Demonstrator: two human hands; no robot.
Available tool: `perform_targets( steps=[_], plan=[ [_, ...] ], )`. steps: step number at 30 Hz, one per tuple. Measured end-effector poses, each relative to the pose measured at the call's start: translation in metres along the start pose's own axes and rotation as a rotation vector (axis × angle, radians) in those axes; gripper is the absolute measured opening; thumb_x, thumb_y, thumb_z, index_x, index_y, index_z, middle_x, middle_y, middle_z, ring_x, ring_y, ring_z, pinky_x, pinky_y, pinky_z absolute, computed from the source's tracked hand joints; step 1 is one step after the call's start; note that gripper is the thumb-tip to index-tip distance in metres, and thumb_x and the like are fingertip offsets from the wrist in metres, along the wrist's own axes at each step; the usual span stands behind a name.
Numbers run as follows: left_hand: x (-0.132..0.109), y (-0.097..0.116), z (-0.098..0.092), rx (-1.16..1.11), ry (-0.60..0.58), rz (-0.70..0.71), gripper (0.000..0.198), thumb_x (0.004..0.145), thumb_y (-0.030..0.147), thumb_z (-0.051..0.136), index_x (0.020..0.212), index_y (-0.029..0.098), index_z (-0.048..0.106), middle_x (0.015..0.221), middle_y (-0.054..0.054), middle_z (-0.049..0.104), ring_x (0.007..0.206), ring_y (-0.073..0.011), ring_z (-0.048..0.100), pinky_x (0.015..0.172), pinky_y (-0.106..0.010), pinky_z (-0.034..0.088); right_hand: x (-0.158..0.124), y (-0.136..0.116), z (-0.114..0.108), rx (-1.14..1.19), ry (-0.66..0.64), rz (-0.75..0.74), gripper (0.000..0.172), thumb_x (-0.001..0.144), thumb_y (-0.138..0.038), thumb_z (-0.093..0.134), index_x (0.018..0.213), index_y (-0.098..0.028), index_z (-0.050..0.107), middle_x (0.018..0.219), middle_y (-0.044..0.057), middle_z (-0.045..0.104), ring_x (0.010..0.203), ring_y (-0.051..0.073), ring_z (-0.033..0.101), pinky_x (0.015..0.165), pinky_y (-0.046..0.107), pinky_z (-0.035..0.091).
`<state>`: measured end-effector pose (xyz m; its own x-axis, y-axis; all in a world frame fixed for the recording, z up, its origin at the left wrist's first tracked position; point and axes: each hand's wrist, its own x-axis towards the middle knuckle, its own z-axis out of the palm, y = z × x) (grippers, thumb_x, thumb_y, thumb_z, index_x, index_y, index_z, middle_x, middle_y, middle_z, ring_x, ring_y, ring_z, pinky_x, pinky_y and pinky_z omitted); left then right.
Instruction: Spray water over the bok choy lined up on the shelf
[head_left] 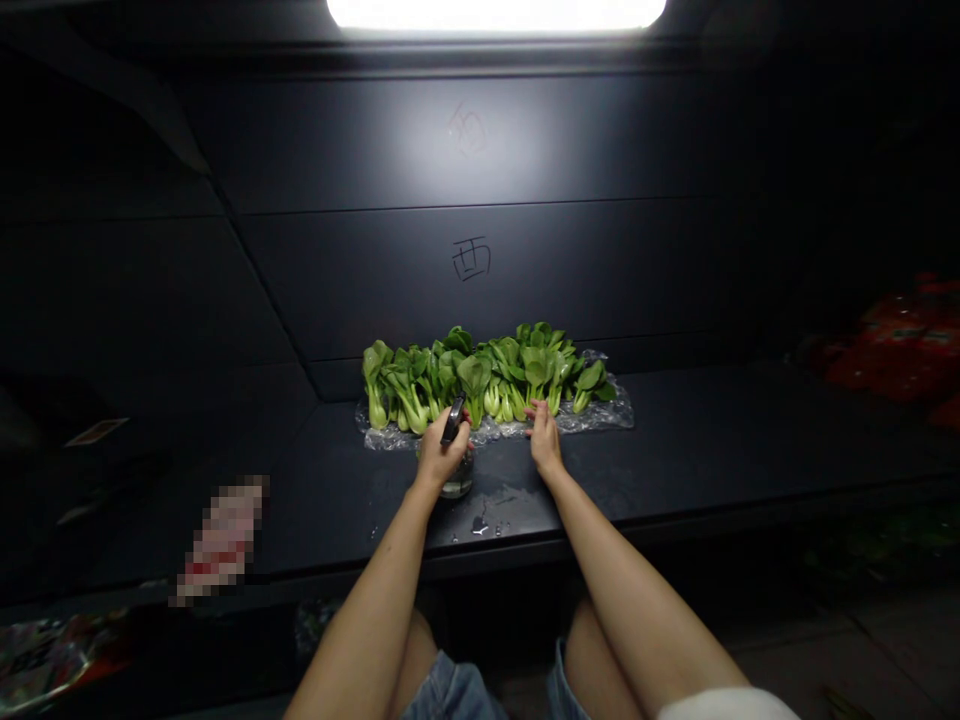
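Heads of bok choy (517,365) stand upright in a row on clear plastic film (600,415), leaning against the dark back panel. My left hand (442,455) is wrapped around a spray bottle (454,420) with a black trigger top; part of its clear body, with liquid in it, shows below the fingers. This bottle is just in front of the greens. My right hand (545,440) reaches to the front of the row, fingers a little apart and close to the stems. Whether its fingertips touch a stem I cannot tell.
Water drops and a small puddle (487,522) lie on the dark shelf (712,450) near its front edge. Red packages (900,340) sit at the far right. A blurred-out pink patch (225,540) is at the left, and a small card (97,432) lies behind it.
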<state>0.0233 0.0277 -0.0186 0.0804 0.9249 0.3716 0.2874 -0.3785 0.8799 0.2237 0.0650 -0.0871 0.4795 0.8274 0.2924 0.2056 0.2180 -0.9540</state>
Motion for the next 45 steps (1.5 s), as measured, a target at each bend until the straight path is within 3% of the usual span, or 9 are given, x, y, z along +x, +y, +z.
perform_targets(
  steps=[12, 19, 28, 36, 45],
  plan=[
    [0.003, 0.008, 0.025, 0.002, 0.002, 0.012, 0.02, 0.083, 0.031, 0.052, 0.097, 0.019, 0.06, 0.087, -0.001, 0.069, 0.061, -0.0152, 0.068, 0.067, -0.027, 0.051, 0.007, 0.009, -0.013, -0.044, 0.047, -0.024, 0.081, 0.088, -0.077, 0.016, 0.117, -0.017, 0.063, 0.108, 0.014, 0.072, 0.105, 0.027, 0.065, 0.088, 0.04, 0.051],
    [0.006, 0.003, 0.027, 0.032, 0.001, 0.024, 0.016, 0.084, 0.03, 0.051, 0.092, 0.02, 0.06, 0.076, 0.0, 0.068, 0.061, -0.0167, 0.068, 0.068, -0.029, 0.051, 0.008, 0.011, -0.016, -0.052, 0.06, -0.022, 0.082, 0.088, -0.077, 0.016, 0.115, -0.016, 0.063, 0.107, 0.015, 0.072, 0.104, 0.028, 0.066, 0.088, 0.041, 0.051],
    [0.009, 0.004, 0.03, 0.072, -0.029, 0.05, 0.023, 0.084, 0.032, 0.053, 0.101, 0.02, 0.061, 0.078, -0.001, 0.07, 0.062, -0.0181, 0.069, 0.067, -0.029, 0.051, 0.01, 0.01, -0.023, -0.061, 0.058, -0.002, 0.08, 0.088, -0.076, 0.018, 0.115, -0.016, 0.063, 0.108, 0.016, 0.072, 0.106, 0.029, 0.065, 0.086, 0.042, 0.052],
    [0.008, 0.015, 0.041, 0.075, -0.041, 0.055, 0.015, 0.083, 0.029, 0.049, 0.09, 0.02, 0.059, 0.077, 0.0, 0.069, 0.061, -0.0167, 0.068, 0.065, -0.027, 0.049, 0.011, 0.009, -0.029, -0.067, 0.06, 0.009, 0.079, 0.088, -0.075, 0.017, 0.115, -0.017, 0.063, 0.108, 0.016, 0.072, 0.105, 0.028, 0.066, 0.087, 0.04, 0.051],
    [0.011, 0.009, 0.042, 0.042, -0.086, 0.072, 0.021, 0.083, 0.031, 0.056, 0.101, 0.02, 0.062, 0.084, -0.002, 0.071, 0.062, -0.0154, 0.068, 0.066, -0.026, 0.05, 0.013, 0.011, -0.034, -0.093, 0.077, -0.01, 0.078, 0.09, -0.071, 0.015, 0.117, -0.017, 0.063, 0.11, 0.015, 0.072, 0.106, 0.027, 0.065, 0.088, 0.04, 0.051]
  ],
)
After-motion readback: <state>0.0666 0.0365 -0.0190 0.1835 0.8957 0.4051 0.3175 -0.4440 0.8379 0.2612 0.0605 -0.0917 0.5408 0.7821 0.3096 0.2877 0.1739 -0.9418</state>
